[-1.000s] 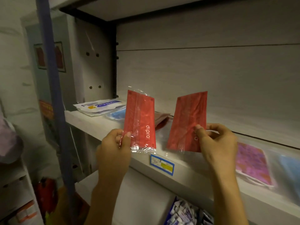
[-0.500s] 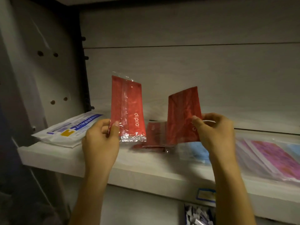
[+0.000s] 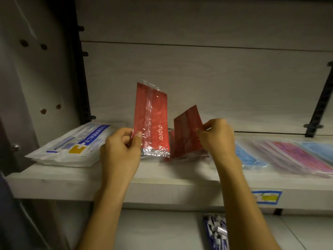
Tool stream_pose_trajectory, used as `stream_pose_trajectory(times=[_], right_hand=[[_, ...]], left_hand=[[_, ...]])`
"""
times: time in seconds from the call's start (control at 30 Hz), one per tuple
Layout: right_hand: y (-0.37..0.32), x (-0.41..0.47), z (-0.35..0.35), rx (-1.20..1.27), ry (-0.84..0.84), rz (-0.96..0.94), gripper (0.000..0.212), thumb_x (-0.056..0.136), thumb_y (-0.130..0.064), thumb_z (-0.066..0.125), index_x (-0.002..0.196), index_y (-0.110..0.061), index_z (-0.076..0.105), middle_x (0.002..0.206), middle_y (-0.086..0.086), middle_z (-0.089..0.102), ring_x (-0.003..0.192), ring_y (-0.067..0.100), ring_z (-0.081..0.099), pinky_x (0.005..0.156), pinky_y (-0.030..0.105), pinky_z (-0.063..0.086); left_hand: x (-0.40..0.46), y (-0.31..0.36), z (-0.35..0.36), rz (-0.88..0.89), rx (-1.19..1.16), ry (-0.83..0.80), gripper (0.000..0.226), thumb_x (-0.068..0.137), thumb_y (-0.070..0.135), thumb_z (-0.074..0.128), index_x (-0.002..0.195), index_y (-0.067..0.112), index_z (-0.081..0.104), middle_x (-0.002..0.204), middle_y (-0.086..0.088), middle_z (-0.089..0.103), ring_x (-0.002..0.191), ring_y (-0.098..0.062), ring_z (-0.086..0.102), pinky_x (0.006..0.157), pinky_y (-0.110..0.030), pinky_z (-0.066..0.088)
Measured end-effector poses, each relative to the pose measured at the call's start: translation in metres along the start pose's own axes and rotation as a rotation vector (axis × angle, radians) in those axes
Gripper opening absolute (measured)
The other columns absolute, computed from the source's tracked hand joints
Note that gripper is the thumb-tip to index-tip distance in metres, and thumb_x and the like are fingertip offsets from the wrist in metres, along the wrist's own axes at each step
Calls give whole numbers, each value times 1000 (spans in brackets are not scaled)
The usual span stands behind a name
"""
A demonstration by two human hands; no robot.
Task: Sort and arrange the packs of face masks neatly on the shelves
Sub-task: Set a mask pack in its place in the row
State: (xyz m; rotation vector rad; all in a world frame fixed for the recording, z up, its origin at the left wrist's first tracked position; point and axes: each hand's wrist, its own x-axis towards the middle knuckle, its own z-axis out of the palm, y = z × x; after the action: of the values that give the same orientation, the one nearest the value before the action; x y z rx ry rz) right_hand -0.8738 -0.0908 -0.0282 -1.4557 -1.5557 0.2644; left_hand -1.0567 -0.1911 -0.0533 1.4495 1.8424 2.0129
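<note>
Head view: left hand (image 3: pixel 119 152) pinches the lower left edge of a red mask pack (image 3: pixel 152 121) printed "dipro", holding it upright above the shelf (image 3: pixel 162 188). Right hand (image 3: pixel 217 138) pinches the right edge of a second red mask pack (image 3: pixel 187 131), tilted, its lower end at a red stack (image 3: pixel 185 156) lying on the shelf. White medical mask pack (image 3: pixel 72 143) lies at left; blue mask pack (image 3: pixel 246 156) and pink mask packs (image 3: pixel 297 156) lie at right. Price label (image 3: pixel 266 196) is on the shelf's front edge.

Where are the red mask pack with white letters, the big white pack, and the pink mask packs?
Red plastic-wrapped mask pack with white letters (image 3: pixel 153 123): head view, middle.
Big flat white pack with blue stripe (image 3: pixel 72 143): head view, top face.
Pink patterned mask packs (image 3: pixel 299 157): head view, top pack.
</note>
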Motion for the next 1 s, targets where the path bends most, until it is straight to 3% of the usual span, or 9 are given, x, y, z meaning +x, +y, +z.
stream_pose_trajectory(times=[0.13, 0.3, 0.43, 0.57, 0.7, 0.83, 0.9, 1.0], right_hand=[[3, -1, 5, -176, -6, 28, 11, 83, -14, 61, 82, -4, 66, 74, 14, 61, 69, 35, 53, 54, 29, 37], [12, 1, -1, -247, 25, -32, 26, 86, -29, 66, 95, -5, 65, 91, 17, 65, 95, 40, 56, 66, 35, 46], [23, 8, -22, -240, 74, -72, 32, 86, -37, 67, 95, -7, 69, 91, 16, 69, 94, 40, 59, 73, 40, 52], [29, 18, -45, -203, 81, -70, 32, 88, -38, 66, 101, -10, 69, 94, 13, 70, 93, 37, 61, 70, 35, 51], [35, 23, -60, -170, 88, -79, 31, 89, -36, 65, 105, -10, 69, 88, 11, 71, 88, 33, 64, 67, 33, 50], [44, 27, -69, -161, 81, -99, 30, 89, -35, 65, 106, -10, 69, 88, 11, 71, 86, 32, 64, 68, 33, 51], [48, 28, -70, -163, 79, -118, 31, 89, -35, 65, 106, -10, 70, 89, 11, 72, 85, 30, 65, 69, 33, 52], [57, 30, -73, -167, 71, -128, 31, 89, -36, 65, 105, -10, 70, 91, 10, 72, 85, 29, 65, 71, 36, 54]], left_hand=[[1, -2, -2, -12, -1, -28, 4, 90, 23, 63, 88, 19, 65, 74, 15, 67, 72, -5, 66, 61, -22, 49], [1, 1, 5, -10, 10, -16, 10, 88, 27, 64, 89, 17, 67, 74, 8, 70, 71, -13, 68, 70, -39, 56], [-3, 14, 17, 15, 43, -18, 9, 90, 24, 63, 91, 16, 67, 73, 6, 69, 69, -12, 66, 68, -32, 54], [-4, 28, 23, 86, 108, 52, 5, 92, 22, 60, 92, 18, 64, 72, 5, 65, 72, -21, 65, 68, -34, 52], [-5, 44, 29, 149, 126, 94, 6, 93, 19, 58, 96, 19, 63, 74, 12, 58, 72, -16, 57, 59, -25, 43], [-5, 55, 41, 166, 15, 90, 5, 92, 19, 60, 92, 22, 63, 71, 9, 64, 69, -18, 63, 58, -27, 46], [-6, 57, 48, 123, -78, 40, 10, 91, 19, 61, 86, 27, 62, 70, 3, 68, 68, -21, 66, 63, -34, 51], [-10, 58, 64, 34, -153, -22, 15, 91, 18, 62, 81, 30, 61, 69, -2, 69, 71, -24, 67, 64, -33, 51]])
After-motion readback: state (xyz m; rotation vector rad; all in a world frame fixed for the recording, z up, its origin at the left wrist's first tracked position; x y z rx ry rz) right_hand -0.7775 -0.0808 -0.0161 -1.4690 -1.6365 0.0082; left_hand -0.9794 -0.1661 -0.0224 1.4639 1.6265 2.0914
